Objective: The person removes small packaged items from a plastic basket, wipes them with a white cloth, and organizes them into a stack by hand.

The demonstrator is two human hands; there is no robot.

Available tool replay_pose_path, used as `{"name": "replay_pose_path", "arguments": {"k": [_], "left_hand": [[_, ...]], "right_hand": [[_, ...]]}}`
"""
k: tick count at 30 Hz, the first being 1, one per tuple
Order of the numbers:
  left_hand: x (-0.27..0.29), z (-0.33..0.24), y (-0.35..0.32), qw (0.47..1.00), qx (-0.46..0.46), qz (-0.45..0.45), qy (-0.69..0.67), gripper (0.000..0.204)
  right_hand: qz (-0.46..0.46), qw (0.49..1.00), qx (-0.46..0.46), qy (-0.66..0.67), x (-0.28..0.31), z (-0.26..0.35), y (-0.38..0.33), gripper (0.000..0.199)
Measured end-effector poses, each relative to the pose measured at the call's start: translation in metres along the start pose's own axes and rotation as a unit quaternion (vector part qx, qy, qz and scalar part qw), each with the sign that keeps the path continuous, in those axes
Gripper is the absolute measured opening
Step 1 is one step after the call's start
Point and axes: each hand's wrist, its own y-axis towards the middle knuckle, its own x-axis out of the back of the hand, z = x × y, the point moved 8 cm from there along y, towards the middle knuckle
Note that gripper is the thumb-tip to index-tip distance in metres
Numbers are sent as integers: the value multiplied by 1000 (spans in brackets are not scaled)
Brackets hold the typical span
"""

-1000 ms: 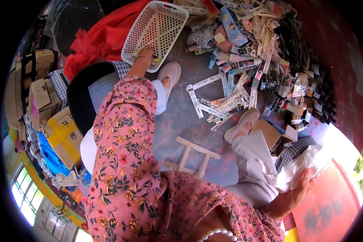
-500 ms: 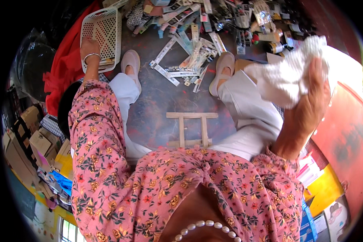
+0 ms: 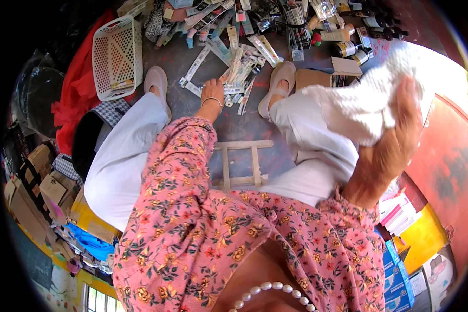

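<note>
Fingers of the right hand clutch a crumpled white knitted cloth, raised up; left hand reaches down, fingers spread onto long flat packaged strips littering the floor beneath.

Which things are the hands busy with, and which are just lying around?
In use: white cloth held up in right hand; long flat packets under left hand.
Lying about: white basket, wooden frame, bottles, cardboard boxes.

A cramped shop floor: packaged small goods strewn about, cardboard boxes stacked beside bottles.
</note>
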Motion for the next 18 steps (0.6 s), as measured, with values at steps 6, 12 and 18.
{"name": "replay_pose_path", "arguments": {"k": [6,12,18], "left_hand": [[-25,9,29,993,-37,74,80,24],[7,46,39,991,6,-6,-131,17],[5,71,52,771,217,-63,-595,48]], "right_hand": [[0,1000,-30,8,15,-9,-4,29],[8,998,-49,24,10,-15,-8,32],[1,996,-73,44,15,-21,-7,35]]}}
